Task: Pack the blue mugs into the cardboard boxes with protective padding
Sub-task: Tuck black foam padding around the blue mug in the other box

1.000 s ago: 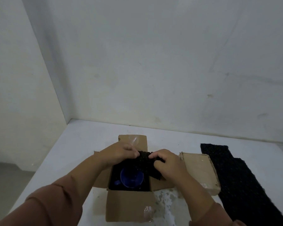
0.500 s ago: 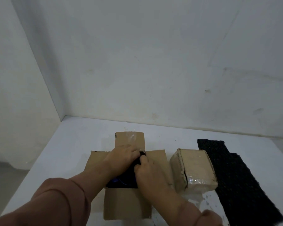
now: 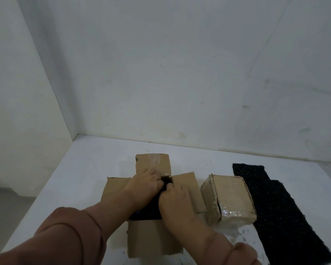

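Note:
An open cardboard box (image 3: 153, 238) lies on the white table with its four flaps spread flat. Black padding (image 3: 149, 211) fills its opening, and only a sliver of the blue mug (image 3: 137, 213) shows at its left edge. My left hand (image 3: 144, 185) presses down on the padding from the left. Beside it, my right hand (image 3: 175, 197) pushes the same padding in from the right, fingertips meeting the left hand's. Both hands have their fingers curled onto the padding.
A closed, taped cardboard box (image 3: 228, 199) stands just right of the open one. Long strips of black padding (image 3: 271, 207) lie at the far right. The white table (image 3: 80, 178) meets walls at the back and left.
The padding has gone from being held above the box to being pushed down over the mug, which is now almost hidden. Both hands moved lower into the opening.

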